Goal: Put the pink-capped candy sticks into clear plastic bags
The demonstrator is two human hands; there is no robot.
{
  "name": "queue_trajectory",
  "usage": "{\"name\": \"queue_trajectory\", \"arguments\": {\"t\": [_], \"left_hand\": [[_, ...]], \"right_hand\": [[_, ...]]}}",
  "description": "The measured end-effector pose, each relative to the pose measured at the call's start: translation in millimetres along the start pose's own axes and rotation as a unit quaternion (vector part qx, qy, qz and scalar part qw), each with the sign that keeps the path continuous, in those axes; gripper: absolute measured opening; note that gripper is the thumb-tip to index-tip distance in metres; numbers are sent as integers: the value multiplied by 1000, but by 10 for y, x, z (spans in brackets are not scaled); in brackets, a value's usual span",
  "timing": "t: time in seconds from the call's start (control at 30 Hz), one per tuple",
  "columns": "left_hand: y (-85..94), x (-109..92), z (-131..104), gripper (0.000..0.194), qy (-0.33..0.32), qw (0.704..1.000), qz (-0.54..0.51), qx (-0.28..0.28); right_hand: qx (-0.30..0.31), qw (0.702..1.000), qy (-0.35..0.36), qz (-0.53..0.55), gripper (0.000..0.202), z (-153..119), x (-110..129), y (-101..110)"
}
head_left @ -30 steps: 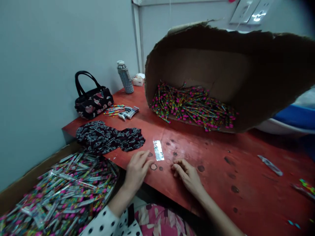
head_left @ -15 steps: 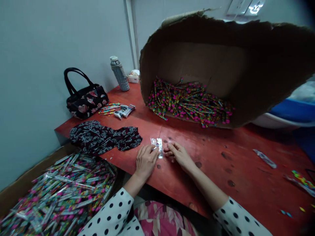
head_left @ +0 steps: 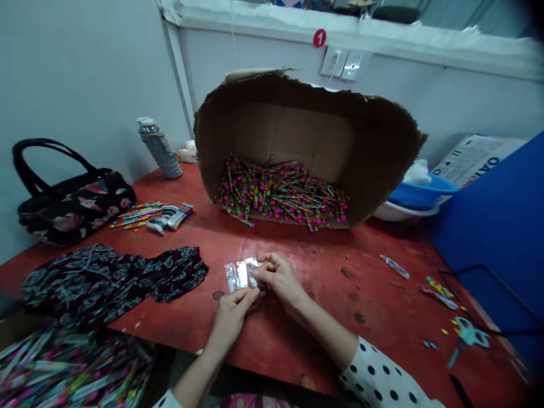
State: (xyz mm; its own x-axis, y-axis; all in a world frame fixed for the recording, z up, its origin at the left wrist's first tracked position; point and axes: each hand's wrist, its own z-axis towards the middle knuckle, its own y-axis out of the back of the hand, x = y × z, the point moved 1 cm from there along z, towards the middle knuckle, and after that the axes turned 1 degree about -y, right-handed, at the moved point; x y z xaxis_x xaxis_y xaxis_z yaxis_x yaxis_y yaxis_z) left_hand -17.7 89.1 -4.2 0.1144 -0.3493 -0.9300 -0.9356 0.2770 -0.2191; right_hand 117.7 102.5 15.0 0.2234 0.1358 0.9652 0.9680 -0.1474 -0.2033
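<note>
Small shiny plastic packets [head_left: 241, 275], clear and silvery, are between my hands just above the red table. My left hand [head_left: 232, 317] pinches their lower edge, with its thumb along the near side. At their right side, my right hand [head_left: 281, 281] has its thumb and fingers closed on the packet edge. Whether the packets are joined or separate, I cannot tell. Behind my hands, an open cardboard box [head_left: 310, 133] lies on its side, holding a heap of thin multicoloured sticks [head_left: 283, 192] with pink ends.
Left on the red table [head_left: 199, 317] are a patterned cloth [head_left: 114, 283], a floral handbag [head_left: 76, 204], a bottle [head_left: 159, 150] and small packs [head_left: 170, 218]. Scissors [head_left: 467, 337] and loose beads lie right, near a blue panel [head_left: 501, 249]. Wrapped sticks [head_left: 63, 374] fill a box below left.
My view has swung right and up. A shiny packet lay under my left fingers with my right hand beside it; now both hands grip the packets, which appear more spread out.
</note>
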Motion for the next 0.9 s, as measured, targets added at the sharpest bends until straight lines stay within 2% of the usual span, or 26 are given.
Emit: {"name": "queue_trajectory", "arguments": {"t": [0.13,0.2,0.23,0.27,0.3,0.33,0.37,0.47,0.57,0.63,0.7,0.77,0.9], "left_hand": [[1,-11,21,25,8,1000,4,-3],[31,-8,20,26,33,999,-10,-22],[47,-11,15,27,52,998,-24,-36],[62,-20,8,28,71,995,-42,-51],[74,-35,-2,28,88,992,-60,-65],[83,-55,-14,29,103,989,-78,-76],[90,-78,-28,29,114,985,-93,-87],[119,-136,-69,30,120,979,-120,-111],[199,-128,-107,31,82,983,-103,-129],[285,-83,-126,31,36,990,-28,-134],[377,-18,-136,31,-3,987,73,-143],[450,46,-137,33,-21,977,139,-158],[494,96,-132,37,-25,973,162,-166]], "right_hand": [[32,997,10,-68,25,24,-23,91],[31,987,43,-153,19,115,34,276],[13,973,71,-221,17,188,93,417],[-21,947,100,-303,17,280,173,590],[-84,903,121,-404,18,388,269,792],[-146,845,120,-500,19,508,373,1012],[-186,822,108,-527,22,637,478,1240],[-266,778,61,-566,31,1004,741,1881],[-322,740,9,-591,40,1236,822,2318],[-339,724,-14,-601,46,1315,760,2458],[-340,719,-32,-605,51,1364,638,2492],[-334,721,-45,-606,52,1396,506,2457],[-305,736,-30,-604,52,1357,368,2330]]}}
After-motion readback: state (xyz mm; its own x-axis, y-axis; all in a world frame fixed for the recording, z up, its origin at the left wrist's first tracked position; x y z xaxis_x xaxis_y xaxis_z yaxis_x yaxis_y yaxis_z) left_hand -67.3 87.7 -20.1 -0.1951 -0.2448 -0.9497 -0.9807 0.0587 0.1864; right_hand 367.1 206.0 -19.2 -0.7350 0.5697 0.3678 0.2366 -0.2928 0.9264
